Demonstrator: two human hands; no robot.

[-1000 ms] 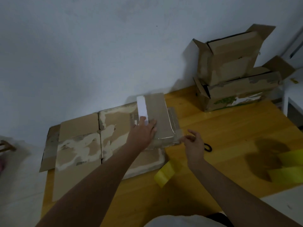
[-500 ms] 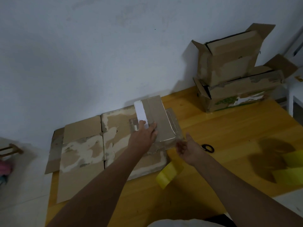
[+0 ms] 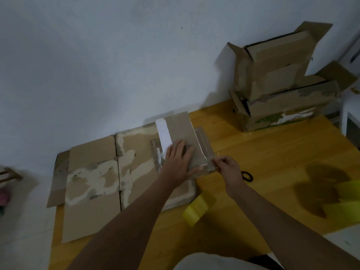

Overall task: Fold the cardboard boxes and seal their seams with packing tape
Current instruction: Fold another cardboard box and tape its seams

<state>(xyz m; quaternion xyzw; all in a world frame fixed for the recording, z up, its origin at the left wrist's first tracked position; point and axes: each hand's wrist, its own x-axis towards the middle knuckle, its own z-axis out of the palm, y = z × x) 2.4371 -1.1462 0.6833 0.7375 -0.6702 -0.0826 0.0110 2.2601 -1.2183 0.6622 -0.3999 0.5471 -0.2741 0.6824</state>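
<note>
A small flattened cardboard box [image 3: 183,129] with a white label lies on top of a larger flat cardboard sheet [image 3: 101,172]. My left hand [image 3: 180,158] presses flat on the near end of the small box, fingers spread. My right hand [image 3: 227,166] pinches the box's near right flap edge [image 3: 211,164], where clear tape seems to cling. A yellow tape roll [image 3: 198,208] sits on the wooden table in front of the sheet, between my forearms.
Black scissors [image 3: 247,175] lie just right of my right hand. Two opened cardboard boxes [image 3: 278,90] are stacked against the wall at the back right. Yellow tape strips [image 3: 344,199] lie near the table's right edge. The wooden table [image 3: 263,152] ends near my body.
My right hand rose from the table beside the box to pinch its near right flap edge. My left hand spread flatter on the box. The view shifted slightly.
</note>
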